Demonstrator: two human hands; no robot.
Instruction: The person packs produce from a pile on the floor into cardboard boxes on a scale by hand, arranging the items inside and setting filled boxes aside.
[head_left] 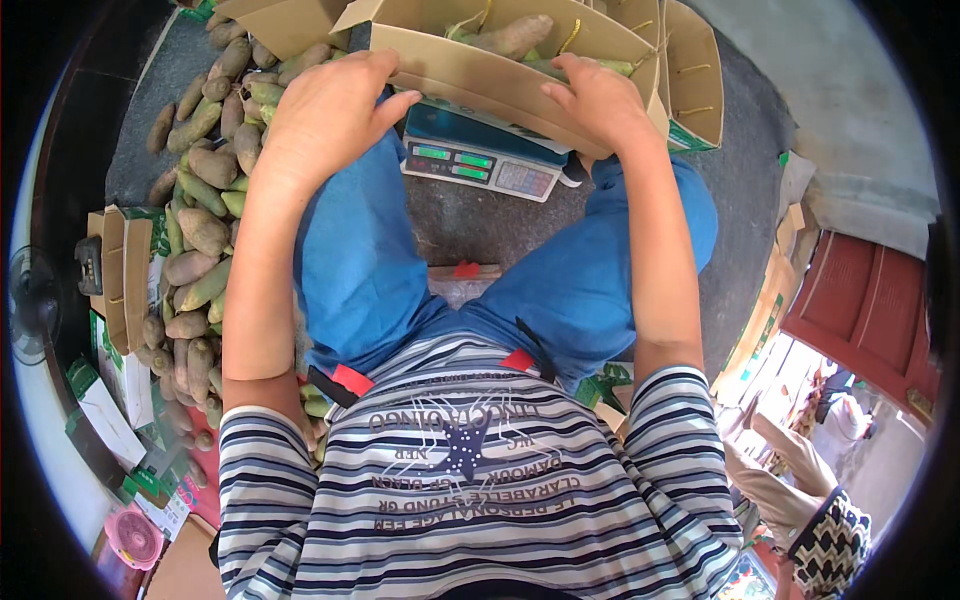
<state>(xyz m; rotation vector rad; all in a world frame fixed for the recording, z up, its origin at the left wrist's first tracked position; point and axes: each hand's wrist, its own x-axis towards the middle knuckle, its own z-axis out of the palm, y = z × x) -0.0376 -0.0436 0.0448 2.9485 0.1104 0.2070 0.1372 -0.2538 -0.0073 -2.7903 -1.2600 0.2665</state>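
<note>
A cardboard box [470, 62] rests on a digital scale [478, 166] in front of me, its near wall facing me. Inside lie long brown-and-green root vegetables [515, 36], which look like soil-covered radishes. My left hand [335, 112] holds the box at its near left corner, with the thumb spread against the near wall. Toward the right end, my right hand [603, 100] is closed over the near rim, fingertips inside and thumb outside. The scale's display panel shows below the box, between my knees; most of its platform is hidden.
A large heap of the same vegetables [205, 230] covers the floor to my left. More open cardboard boxes [695, 85] stand at the far right, far left and left side. A pink fan [134, 536] is at lower left. Another person's legs [790, 470] show at lower right.
</note>
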